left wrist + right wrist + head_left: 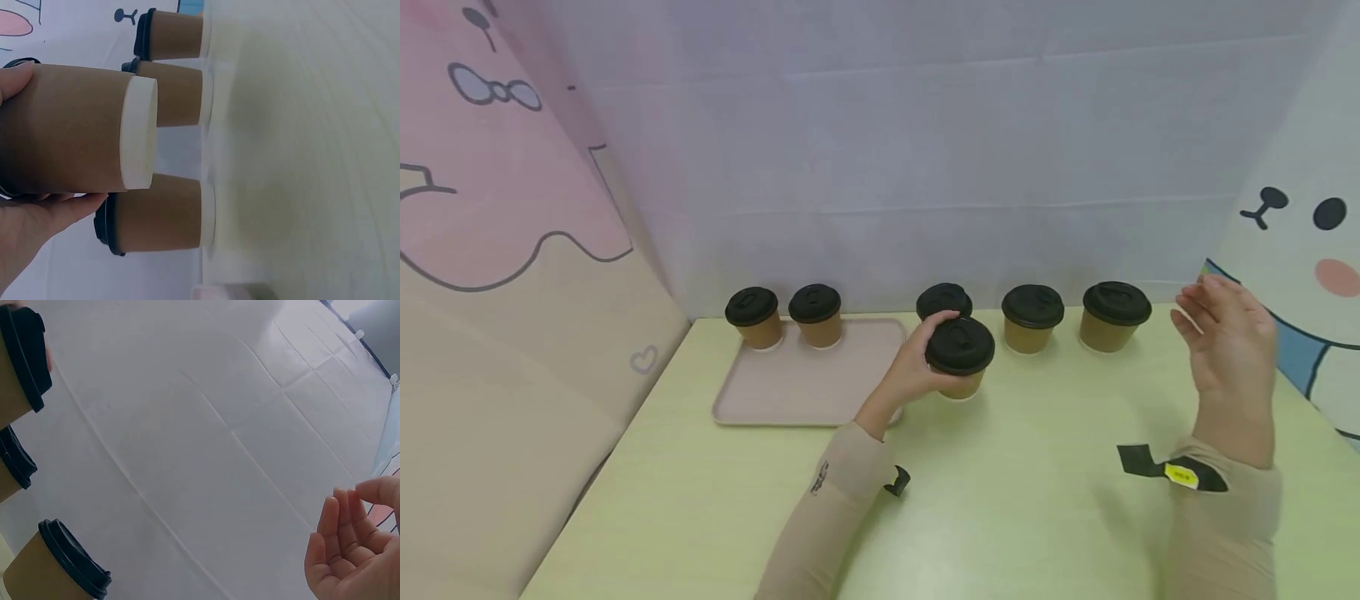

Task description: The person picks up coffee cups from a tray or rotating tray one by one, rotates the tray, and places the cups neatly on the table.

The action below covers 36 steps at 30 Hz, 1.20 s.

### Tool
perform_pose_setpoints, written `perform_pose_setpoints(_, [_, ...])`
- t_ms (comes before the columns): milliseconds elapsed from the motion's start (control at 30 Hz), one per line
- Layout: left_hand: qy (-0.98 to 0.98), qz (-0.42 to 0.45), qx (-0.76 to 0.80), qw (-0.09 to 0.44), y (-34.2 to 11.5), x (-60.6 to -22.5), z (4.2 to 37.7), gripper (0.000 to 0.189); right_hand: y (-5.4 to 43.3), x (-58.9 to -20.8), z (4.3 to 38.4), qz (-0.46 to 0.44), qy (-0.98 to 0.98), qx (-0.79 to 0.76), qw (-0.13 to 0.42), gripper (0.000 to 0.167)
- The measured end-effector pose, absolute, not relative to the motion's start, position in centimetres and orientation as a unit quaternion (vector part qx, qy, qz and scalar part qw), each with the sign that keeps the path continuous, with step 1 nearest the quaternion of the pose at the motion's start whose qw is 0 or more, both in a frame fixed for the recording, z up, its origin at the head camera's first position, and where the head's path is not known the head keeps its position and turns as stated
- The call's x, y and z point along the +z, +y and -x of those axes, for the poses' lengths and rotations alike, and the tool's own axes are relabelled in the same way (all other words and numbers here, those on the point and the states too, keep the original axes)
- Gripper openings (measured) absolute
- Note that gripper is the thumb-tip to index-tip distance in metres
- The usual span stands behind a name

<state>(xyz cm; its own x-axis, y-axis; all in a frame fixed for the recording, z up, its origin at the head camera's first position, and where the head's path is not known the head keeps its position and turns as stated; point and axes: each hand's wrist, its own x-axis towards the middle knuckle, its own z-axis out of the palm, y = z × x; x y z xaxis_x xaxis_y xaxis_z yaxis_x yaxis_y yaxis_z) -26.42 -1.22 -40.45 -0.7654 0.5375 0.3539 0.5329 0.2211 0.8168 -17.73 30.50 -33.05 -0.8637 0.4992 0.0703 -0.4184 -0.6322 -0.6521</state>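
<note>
My left hand [917, 367] grips a brown paper coffee cup with a black lid [960, 346], thumb on one side and fingers on the other. In the left wrist view the held cup [75, 128] is upright and raised, its white base off the tabletop. Behind it stands another lidded cup [943, 298], partly hidden. To the right are a third cup [1032, 318] and a fourth cup [1112, 317], in the same row. My right hand [1232, 342] is raised at the right with loosely bent fingers [347, 531] and holds nothing.
A pinkish tray [812, 396] lies at the left, with two lidded cups, a left one [756, 318] and a right one [817, 315], standing at its back edge. A pale curtain [925, 150] hangs behind the yellowish table [1015, 500]. Printed cloths flank both sides.
</note>
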Motion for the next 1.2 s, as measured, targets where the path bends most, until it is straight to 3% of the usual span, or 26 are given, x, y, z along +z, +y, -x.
perform_pose_setpoints(300, [0.799,-0.38,0.466,0.0,4.2,-39.2,26.5,0.088,31.5,-32.9,17.4,0.063,-0.302,0.912,0.269,0.007])
perform_pose_setpoints(533, [0.773,-0.388,0.502,0.029,8.2,-38.9,26.2,0.089,32.1,-32.8,16.7,0.094,-0.293,0.904,0.296,0.01])
perform_pose_setpoints(833, [0.759,-0.398,0.513,0.051,11.8,-38.5,25.8,0.089,31.8,-32.3,15.9,0.069,-0.272,0.897,0.343,0.01])
perform_pose_setpoints(1033, [0.772,-0.39,0.498,0.064,13.7,-38.4,25.5,0.09,32.0,-32.2,15.7,0.049,-0.26,0.903,0.338,0.009])
perform_pose_setpoints(1200, [0.775,-0.391,0.492,0.068,15.1,-38.5,25.4,0.089,32.0,-32.2,15.8,0.069,-0.271,0.898,0.339,0.016])
